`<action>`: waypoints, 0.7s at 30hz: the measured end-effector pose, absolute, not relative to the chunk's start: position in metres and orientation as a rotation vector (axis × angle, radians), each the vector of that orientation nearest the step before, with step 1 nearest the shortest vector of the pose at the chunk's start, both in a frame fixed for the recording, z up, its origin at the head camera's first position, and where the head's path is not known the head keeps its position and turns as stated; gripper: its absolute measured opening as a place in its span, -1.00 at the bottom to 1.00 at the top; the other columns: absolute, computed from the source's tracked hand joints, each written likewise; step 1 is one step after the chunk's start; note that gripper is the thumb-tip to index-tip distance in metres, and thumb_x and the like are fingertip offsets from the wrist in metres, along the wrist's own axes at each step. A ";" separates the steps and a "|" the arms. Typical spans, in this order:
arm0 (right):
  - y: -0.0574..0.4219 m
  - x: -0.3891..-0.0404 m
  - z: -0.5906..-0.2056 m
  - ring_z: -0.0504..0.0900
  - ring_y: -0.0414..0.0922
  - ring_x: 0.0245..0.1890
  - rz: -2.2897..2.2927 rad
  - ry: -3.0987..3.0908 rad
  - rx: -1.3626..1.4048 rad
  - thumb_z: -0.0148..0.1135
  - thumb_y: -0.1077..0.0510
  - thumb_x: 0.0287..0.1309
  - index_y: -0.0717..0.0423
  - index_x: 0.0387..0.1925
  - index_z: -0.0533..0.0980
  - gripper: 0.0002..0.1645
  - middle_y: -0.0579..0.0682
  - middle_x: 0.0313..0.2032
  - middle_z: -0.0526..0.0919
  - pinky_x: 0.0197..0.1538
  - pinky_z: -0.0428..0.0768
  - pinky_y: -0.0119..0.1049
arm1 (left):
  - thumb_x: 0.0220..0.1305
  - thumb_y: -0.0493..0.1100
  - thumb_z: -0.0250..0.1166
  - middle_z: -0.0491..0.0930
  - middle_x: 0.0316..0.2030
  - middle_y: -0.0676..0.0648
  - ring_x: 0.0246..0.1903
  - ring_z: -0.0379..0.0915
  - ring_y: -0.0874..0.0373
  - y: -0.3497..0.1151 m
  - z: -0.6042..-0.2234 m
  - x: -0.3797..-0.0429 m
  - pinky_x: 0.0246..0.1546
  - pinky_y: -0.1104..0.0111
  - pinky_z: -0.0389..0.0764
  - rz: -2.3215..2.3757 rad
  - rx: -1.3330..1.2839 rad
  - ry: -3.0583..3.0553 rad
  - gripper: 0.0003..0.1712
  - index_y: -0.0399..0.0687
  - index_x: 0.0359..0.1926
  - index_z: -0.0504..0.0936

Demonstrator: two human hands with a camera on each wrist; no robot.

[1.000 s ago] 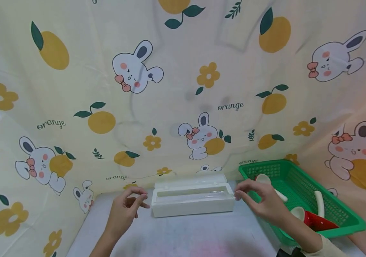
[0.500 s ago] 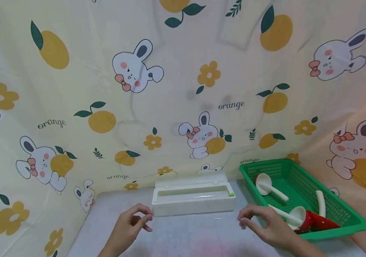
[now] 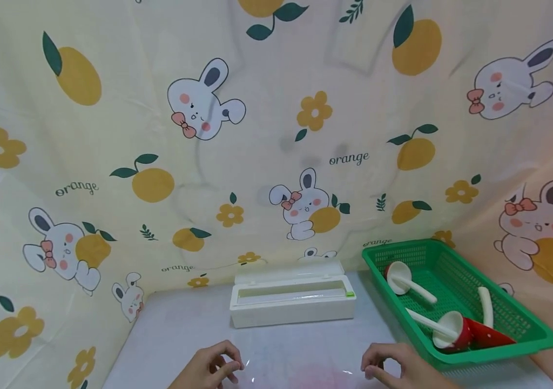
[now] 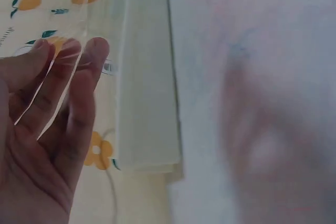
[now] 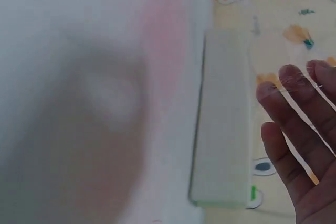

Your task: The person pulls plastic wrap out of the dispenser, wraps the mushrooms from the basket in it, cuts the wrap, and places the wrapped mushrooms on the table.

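While the left hand (image 3: 208, 367) pinches 1 end of a sheet of clear, thin plastic film (image 3: 301, 371) between thumb and bent fingers, the right hand (image 3: 405, 368) pinches the other end in much the same way. The film lies between the 2 hands at the near edge of the scene, showing mainly as small glints beside the fingertips; how far it reaches toward the far side cannot be told. Both wrist views show it creased and shiny at the fingertips.

Beyond the hands, near the far edge of the pale, pink-stained tabletop (image 3: 174, 324), sits a long, white, rectangular box (image 3: 293, 314), its lid (image 3: 288, 274) raised on the far side. A small bright green tab (image 3: 350, 294) marks the right end of its opening.

To the right stands a green, rectangular, mesh-sided plastic basket (image 3: 451, 281). It holds 2 red-and-white ladles, the far ladle (image 3: 398, 278) and the near ladle (image 3: 453, 329), plus a red, white-dotted, tapering piece (image 3: 487, 334) just right of the near ladle, with a curved white handle (image 3: 485, 305) beside it. Behind everything hangs a cream cloth (image 3: 252, 162) printed with rabbits, oranges and flowers.
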State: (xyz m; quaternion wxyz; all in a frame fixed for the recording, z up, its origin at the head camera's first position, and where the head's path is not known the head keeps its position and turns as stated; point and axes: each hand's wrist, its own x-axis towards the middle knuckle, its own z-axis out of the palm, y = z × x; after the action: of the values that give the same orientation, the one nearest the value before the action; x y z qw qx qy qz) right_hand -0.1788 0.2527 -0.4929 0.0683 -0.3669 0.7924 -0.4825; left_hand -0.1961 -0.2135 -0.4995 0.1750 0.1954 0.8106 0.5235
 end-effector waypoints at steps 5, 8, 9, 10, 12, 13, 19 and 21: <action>0.256 -0.182 -0.506 0.66 -0.26 -0.26 -1.403 2.322 -1.067 0.13 0.19 0.44 0.04 -0.10 0.62 -0.84 -0.04 -0.23 0.73 -0.18 0.61 -0.37 | 0.48 -0.05 0.18 0.67 -0.31 0.12 -0.32 0.56 0.31 -0.215 -0.517 -0.201 -0.37 0.45 0.55 1.376 0.775 2.269 -0.84 -0.02 -0.15 0.59; 0.257 -0.185 -0.513 0.63 -0.28 -0.21 -1.358 2.302 -1.061 0.12 0.19 0.44 0.02 -0.11 0.62 -0.84 -0.08 -0.21 0.72 -0.13 0.56 -0.38 | 0.46 -0.05 0.20 0.66 -0.31 0.14 -0.30 0.53 0.34 -0.220 -0.542 -0.211 -0.34 0.46 0.53 1.348 0.790 2.218 -0.85 0.00 -0.18 0.61; 0.257 -0.186 -0.516 0.62 -0.29 -0.19 -1.342 2.300 -1.072 0.11 0.20 0.44 0.00 -0.12 0.62 -0.84 -0.12 -0.21 0.71 -0.12 0.54 -0.38 | 0.44 -0.01 0.22 0.66 -0.30 0.16 -0.30 0.54 0.35 -0.224 -0.558 -0.218 -0.34 0.46 0.53 1.338 0.787 2.196 -0.85 0.05 -0.18 0.62; 0.257 -0.187 -0.520 0.60 -0.30 -0.18 -1.328 2.295 -1.075 0.10 0.20 0.44 -0.01 -0.13 0.62 -0.83 -0.15 -0.22 0.71 -0.12 0.53 -0.39 | 0.41 0.01 0.26 0.67 -0.30 0.14 -0.29 0.55 0.32 -0.228 -0.575 -0.226 -0.33 0.45 0.55 1.315 0.786 2.192 -0.85 0.08 -0.18 0.63; 0.257 -0.188 -0.525 0.58 -0.32 -0.17 -1.294 2.285 -1.060 0.09 0.19 0.46 -0.04 -0.15 0.61 -0.83 -0.21 -0.22 0.69 -0.12 0.49 -0.39 | 0.36 0.05 0.30 0.66 -0.29 0.16 -0.29 0.56 0.33 -0.235 -0.606 -0.241 -0.31 0.44 0.56 1.267 0.785 2.178 -0.85 0.15 -0.17 0.64; 0.257 -0.189 -0.528 0.56 -0.33 -0.18 -1.269 2.285 -1.021 0.09 0.17 0.45 -0.06 -0.16 0.61 -0.83 -0.23 -0.23 0.68 -0.13 0.48 -0.39 | 0.34 0.06 0.32 0.66 -0.29 0.20 -0.29 0.55 0.35 -0.236 -0.612 -0.244 -0.31 0.44 0.56 1.241 0.804 2.189 -0.85 0.18 -0.17 0.65; 0.251 -0.188 -0.531 0.54 -0.30 -0.32 -1.123 2.296 -0.704 0.34 0.08 0.25 -0.10 -0.24 0.62 -0.94 -0.23 -0.32 0.65 -0.23 0.53 -0.38 | 0.33 -0.17 0.28 0.69 -0.44 0.10 -0.39 0.48 0.49 -0.224 -0.577 -0.227 -0.34 0.52 0.54 1.125 1.165 2.290 -0.89 -0.10 -0.26 0.70; 0.248 -0.186 -0.531 0.54 -0.31 -0.35 -1.099 2.301 -0.708 0.36 0.07 0.22 -0.14 -0.25 0.63 -0.93 -0.24 -0.36 0.64 -0.27 0.54 -0.38 | 0.31 -0.21 0.27 0.68 -0.45 0.07 -0.40 0.43 0.53 -0.223 -0.576 -0.226 -0.31 0.60 0.45 1.020 1.330 2.367 -0.88 -0.13 -0.30 0.70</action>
State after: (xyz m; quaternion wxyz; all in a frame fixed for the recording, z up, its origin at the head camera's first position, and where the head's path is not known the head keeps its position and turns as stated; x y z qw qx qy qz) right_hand -0.1863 0.2479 -0.5314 0.2453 -0.2592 0.8429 -0.4027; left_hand -0.2264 -0.2232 -0.5757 0.1203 0.4553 0.8101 0.3492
